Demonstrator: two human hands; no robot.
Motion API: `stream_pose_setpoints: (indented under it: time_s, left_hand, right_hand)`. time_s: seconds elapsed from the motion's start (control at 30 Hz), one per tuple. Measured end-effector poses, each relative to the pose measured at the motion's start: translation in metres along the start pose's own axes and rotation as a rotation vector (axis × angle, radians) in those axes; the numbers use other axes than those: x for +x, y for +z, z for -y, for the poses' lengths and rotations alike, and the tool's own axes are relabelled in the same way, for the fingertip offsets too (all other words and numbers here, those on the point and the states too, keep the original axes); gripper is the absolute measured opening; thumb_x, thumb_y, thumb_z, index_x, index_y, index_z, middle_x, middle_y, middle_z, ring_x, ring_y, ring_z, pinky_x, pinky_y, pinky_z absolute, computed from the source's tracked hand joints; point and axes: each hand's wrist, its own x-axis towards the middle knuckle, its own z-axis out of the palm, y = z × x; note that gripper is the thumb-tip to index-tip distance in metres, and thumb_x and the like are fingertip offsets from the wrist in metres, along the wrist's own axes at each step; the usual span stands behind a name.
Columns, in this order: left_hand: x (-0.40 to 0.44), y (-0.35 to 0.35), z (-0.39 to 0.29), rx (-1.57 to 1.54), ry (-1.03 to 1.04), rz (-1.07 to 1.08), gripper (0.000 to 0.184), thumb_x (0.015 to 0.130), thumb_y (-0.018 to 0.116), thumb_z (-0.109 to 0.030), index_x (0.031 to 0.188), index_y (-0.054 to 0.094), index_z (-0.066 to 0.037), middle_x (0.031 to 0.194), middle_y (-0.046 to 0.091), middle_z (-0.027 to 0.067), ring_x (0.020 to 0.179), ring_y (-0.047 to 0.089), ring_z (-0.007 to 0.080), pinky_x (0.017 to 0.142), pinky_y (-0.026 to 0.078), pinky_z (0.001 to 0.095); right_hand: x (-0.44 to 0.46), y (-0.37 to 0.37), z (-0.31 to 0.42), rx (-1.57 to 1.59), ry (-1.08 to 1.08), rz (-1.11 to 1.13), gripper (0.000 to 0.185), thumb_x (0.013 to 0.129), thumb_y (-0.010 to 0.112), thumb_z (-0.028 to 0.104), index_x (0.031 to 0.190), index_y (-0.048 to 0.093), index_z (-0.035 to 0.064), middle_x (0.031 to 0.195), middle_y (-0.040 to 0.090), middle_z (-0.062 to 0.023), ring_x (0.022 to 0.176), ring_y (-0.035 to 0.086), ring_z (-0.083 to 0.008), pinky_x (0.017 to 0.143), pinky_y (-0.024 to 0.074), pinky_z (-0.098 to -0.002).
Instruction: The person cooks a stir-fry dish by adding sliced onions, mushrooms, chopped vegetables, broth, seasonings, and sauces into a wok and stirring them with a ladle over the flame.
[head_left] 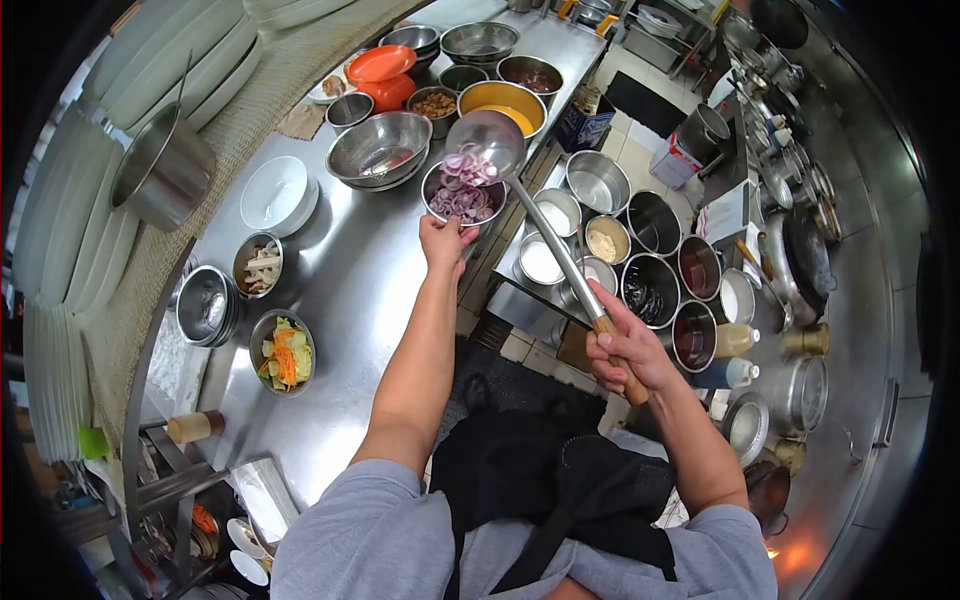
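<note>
1. The left hand (447, 240), fingers pinched nearly closed, grips the near rim of a steel onion bowl (431, 182) at the right edge of the counter, toward its far end.

2. The right hand (630, 345) wraps its fingers around the wooden end of a long-handled ladle (495, 132), index finger reaching forward along the grip.

3. The ladle's cup tilts above the far side of the onion bowl, with sliced red onion (468, 168) in it and more slices filling the bowl below.

4. A steel counter (345, 290) runs along the left. A vegetable bowl (258, 343) with orange and green pieces sits near, white bowls (275, 193) farther back, and a wide steel bowl (372, 140) just left of the onions.

5. At the far end, orange bowls (382, 65) stand beside a pan of yellow liquid (477, 97).

6. White plates (70, 200) are stacked at far left; open pots (599, 180) crowd the right, and flame (772, 551) glows at near right.
</note>
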Motion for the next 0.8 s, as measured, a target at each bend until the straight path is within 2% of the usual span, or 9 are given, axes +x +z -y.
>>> stream_pose_setpoints:
  time_s: [0.17, 0.4, 0.47, 0.5, 0.53, 0.57, 0.6, 0.67, 0.8]
  left_hand:
    - [-0.003, 0.001, 0.006, -0.050, -0.020, -0.014, 0.023, 0.089, 0.056, 0.004, 0.097, 0.036, -0.004, 0.088, 0.058, 0.0184, 0.065, 0.067, 0.0289, 0.055, 0.062, 0.0347]
    - [0.025, -0.015, 0.029, -0.111, 0.092, -0.059, 0.028, 0.088, 0.057, 0.006, 0.103, 0.038, -0.005, 0.092, 0.057, 0.0166, 0.072, 0.066, 0.0312, 0.063, 0.063, 0.0428]
    - [0.057, -0.051, 0.029, 0.220, 0.152, 0.065, 0.009, 0.087, 0.057, -0.001, 0.096, 0.058, -0.001, 0.089, 0.065, 0.0155, 0.074, 0.068, 0.0257, 0.061, 0.060, 0.0346]
    - [0.056, -0.055, 0.024, 0.097, 0.116, 0.242, 0.018, 0.087, 0.052, -0.005, 0.097, 0.064, 0.003, 0.091, 0.068, 0.0183, 0.081, 0.069, 0.0269, 0.066, 0.058, 0.0336]
    - [0.054, -0.058, 0.018, 0.313, 0.164, 0.315, 0.030, 0.090, 0.045, -0.007, 0.110, 0.059, 0.010, 0.104, 0.066, 0.0236, 0.095, 0.067, 0.0320, 0.082, 0.057, 0.0388]
    - [0.043, -0.047, 0.008, 0.107, -0.035, 0.122, 0.037, 0.094, 0.040, -0.011, 0.117, 0.052, 0.016, 0.116, 0.060, 0.0273, 0.109, 0.061, 0.0349, 0.097, 0.052, 0.0421]
    - [0.064, -0.070, 0.013, 0.180, 0.014, 0.178, 0.039, 0.093, 0.042, -0.011, 0.121, 0.052, 0.015, 0.118, 0.060, 0.0294, 0.107, 0.062, 0.0316, 0.089, 0.055, 0.0349]
    - [-0.012, -0.065, 0.013, 0.160, 0.171, 0.157, 0.055, 0.100, 0.036, -0.017, 0.140, 0.019, 0.016, 0.141, 0.036, 0.0362, 0.124, 0.048, 0.0462, 0.105, 0.046, 0.0465]
    - [-0.062, -0.123, 0.101, 0.392, 0.079, 0.315, 0.027, 0.096, 0.051, -0.018, 0.117, 0.045, -0.002, 0.113, 0.058, 0.0186, 0.095, 0.064, 0.0360, 0.077, 0.057, 0.0413]
  right_hand:
    - [0.006, 0.009, -0.009, -0.269, -0.025, -0.110, 0.079, 0.091, 0.055, 0.006, 0.155, 0.011, 0.0189, 0.078, 0.052, -0.0079, 0.046, 0.045, -0.0107, 0.042, 0.0405, -0.0259]
    - [-0.037, -0.035, -0.022, 0.398, -0.065, 0.227, 0.073, 0.096, 0.049, 0.006, 0.155, 0.012, 0.0265, 0.084, 0.046, -0.0071, 0.049, 0.042, -0.0067, 0.040, 0.0382, -0.0217]
    - [-0.087, -0.051, -0.033, 0.435, -0.120, 0.271, 0.072, 0.096, 0.050, 0.008, 0.155, 0.013, 0.0253, 0.084, 0.045, -0.0076, 0.049, 0.042, -0.0065, 0.041, 0.0395, -0.0220]
    - [-0.122, -0.059, -0.042, 0.409, -0.168, 0.229, 0.072, 0.096, 0.052, 0.009, 0.155, 0.013, 0.0228, 0.083, 0.046, -0.0077, 0.049, 0.043, -0.0063, 0.040, 0.0398, -0.0218]
    - [-0.160, -0.067, -0.055, 0.388, -0.222, 0.172, 0.072, 0.096, 0.053, 0.009, 0.155, 0.013, 0.0203, 0.083, 0.046, -0.0078, 0.049, 0.044, -0.0061, 0.040, 0.0401, -0.0216]
    - [-0.200, -0.077, -0.074, 0.412, -0.283, 0.123, 0.072, 0.095, 0.055, 0.010, 0.154, 0.014, 0.0177, 0.082, 0.046, -0.0080, 0.048, 0.044, -0.0060, 0.039, 0.0399, -0.0212]
    - [-0.241, -0.083, -0.095, 0.436, -0.328, 0.096, 0.072, 0.094, 0.057, 0.010, 0.153, 0.015, 0.0150, 0.081, 0.047, -0.0081, 0.048, 0.045, -0.0059, 0.038, 0.0396, -0.0208]
    - [-0.325, -0.078, -0.141, 0.497, -0.441, 0.025, 0.071, 0.092, 0.060, 0.011, 0.150, 0.019, 0.0120, 0.080, 0.047, -0.0085, 0.046, 0.045, -0.0056, 0.037, 0.0390, -0.0198]
    - [-0.452, -0.064, -0.255, 0.493, -0.781, -0.452, 0.061, 0.090, 0.060, 0.009, 0.142, 0.028, 0.0100, 0.079, 0.049, -0.0093, 0.040, 0.042, -0.0090, 0.035, 0.0364, -0.0239]
